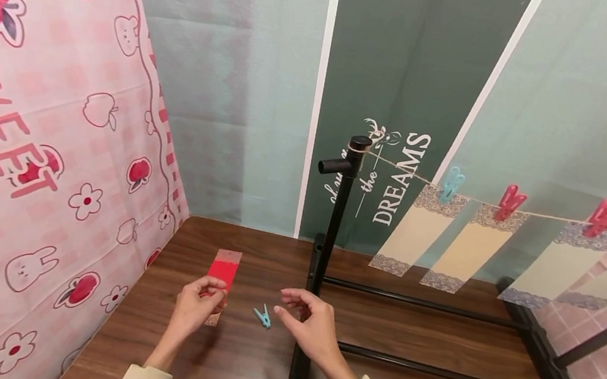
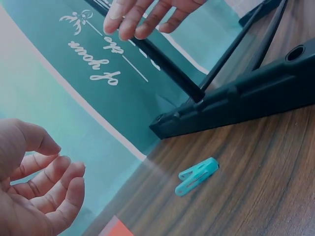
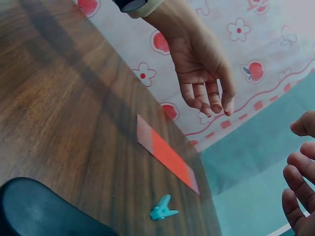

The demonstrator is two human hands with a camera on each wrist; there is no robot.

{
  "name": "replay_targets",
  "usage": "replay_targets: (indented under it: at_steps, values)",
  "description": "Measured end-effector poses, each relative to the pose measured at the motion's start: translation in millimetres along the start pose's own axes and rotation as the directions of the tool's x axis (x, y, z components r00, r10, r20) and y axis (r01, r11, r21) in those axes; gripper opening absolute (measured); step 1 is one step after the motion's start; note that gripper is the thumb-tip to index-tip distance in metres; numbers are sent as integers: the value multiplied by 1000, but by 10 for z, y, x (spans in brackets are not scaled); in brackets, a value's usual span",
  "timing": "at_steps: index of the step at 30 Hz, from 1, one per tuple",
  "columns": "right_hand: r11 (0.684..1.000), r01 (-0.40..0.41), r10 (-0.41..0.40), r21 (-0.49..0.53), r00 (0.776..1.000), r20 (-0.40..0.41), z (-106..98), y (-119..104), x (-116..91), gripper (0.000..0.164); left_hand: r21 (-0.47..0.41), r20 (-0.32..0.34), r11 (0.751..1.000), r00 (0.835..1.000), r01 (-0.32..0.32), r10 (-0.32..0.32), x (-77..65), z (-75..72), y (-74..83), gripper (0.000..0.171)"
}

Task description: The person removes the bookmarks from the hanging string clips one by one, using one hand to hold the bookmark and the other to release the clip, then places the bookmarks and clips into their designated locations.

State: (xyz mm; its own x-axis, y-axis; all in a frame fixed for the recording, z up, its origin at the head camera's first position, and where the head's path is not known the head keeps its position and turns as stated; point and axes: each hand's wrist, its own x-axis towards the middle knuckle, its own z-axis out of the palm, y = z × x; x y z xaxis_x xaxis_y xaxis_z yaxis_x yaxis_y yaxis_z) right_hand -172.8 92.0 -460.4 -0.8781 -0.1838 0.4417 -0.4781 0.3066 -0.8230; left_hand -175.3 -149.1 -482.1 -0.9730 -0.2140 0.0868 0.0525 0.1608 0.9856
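Above the table, my left hand (image 1: pixel 197 302) hovers over a red paper strip (image 1: pixel 225 269) with lace-patterned ends, hiding its middle in the head view. The right wrist view shows that strip lying flat on the wood, apart from the hand. Loosely bent, the left fingers hold nothing. A light blue clothespin (image 1: pixel 262 316) lies on the table between both hands. My right hand (image 1: pixel 314 325) is raised just right of the clothespin, by the black post, its fingers loosely curved around nothing.
A black rack (image 1: pixel 337 219) stands on the wooden table (image 1: pixel 254 360). Along its string hang several pale paper strips, held by a blue clothespin (image 1: pixel 453 184) and red clothespins (image 1: pixel 510 202). Patterned pink cloth (image 1: pixel 54 184) borders the left; a green curtain hangs behind.
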Motion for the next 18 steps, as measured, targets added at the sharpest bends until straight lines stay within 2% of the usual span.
replay_targets:
  at_steps: [3,7,10,14,18]
  values:
    - [999,34,-34,7,999,-25,-47,-73,21,24,-11,10,999,999,-36,36,-20,10,29,8]
    - [998,70,-70,4,996,-48,-144,-299,38,23,-38,27,997,997,-68,69,-30,27,58,10]
    - [997,75,-76,-8,996,-48,-217,-450,37,23,-70,36,996,998,-56,59,-35,36,85,11]
    - [996,88,-89,-19,995,-44,-282,-512,32,23,-93,45,995,998,-47,51,-42,52,121,11]
    - [994,106,-107,-18,993,-44,-338,-549,29,22,-88,57,994,996,-69,74,-42,81,159,12]
